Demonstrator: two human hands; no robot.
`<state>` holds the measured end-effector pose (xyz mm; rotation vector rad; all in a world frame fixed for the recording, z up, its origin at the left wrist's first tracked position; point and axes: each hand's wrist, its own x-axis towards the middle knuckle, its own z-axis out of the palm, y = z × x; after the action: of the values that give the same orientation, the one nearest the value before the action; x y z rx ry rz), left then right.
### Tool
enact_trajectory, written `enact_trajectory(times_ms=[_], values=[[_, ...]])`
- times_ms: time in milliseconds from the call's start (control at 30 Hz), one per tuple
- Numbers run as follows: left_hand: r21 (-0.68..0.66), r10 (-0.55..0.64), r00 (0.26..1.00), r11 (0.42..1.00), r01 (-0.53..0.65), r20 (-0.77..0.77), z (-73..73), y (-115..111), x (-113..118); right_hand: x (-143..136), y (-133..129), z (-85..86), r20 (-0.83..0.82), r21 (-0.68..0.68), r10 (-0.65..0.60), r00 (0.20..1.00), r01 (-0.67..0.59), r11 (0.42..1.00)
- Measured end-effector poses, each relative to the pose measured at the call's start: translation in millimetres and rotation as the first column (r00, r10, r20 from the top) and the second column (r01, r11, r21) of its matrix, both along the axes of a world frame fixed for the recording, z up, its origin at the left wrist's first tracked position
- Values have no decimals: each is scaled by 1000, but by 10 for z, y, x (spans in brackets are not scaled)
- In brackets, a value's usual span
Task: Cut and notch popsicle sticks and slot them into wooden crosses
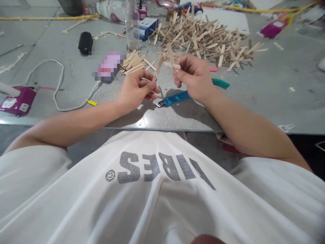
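My left hand (pixel 139 87) pinches the lower end of a flat wooden craft stick (pixel 158 66), which tilts up to the right. Beside it, my right hand (pixel 194 76) is closed on two craft sticks (pixel 170 53) that cross each other, one nearly upright and one lying sideways. The sticks of the two hands are apart. Under my right hand a blue utility knife (pixel 176 98) lies on the table, its blade end toward the left. A curved teal handle (pixel 220 83) shows to the right of that hand; what it belongs to is hidden.
A large heap of craft sticks (pixel 203 37) covers the back middle, with a smaller pile (pixel 133 61) left of it. A blurred purple phone (pixel 109 66) trails a white cable (pixel 60 84). A clear bottle (pixel 132 27), black case (pixel 85 43) and purple plug block (pixel 19 100) stand around.
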<state>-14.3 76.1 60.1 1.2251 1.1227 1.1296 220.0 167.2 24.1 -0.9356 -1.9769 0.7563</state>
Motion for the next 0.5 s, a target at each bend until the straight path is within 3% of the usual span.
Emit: enact_trajectory(times_ms=[367,500], values=[[-6,-227,973,974,228,28,14,-49,-48,-102,-114,13,-146,-98,111,983,-126,987],[-13,-246,968,969,247,54,-2,-44,-60,-97,-134,6,-123,-55,113,986,-121,991]])
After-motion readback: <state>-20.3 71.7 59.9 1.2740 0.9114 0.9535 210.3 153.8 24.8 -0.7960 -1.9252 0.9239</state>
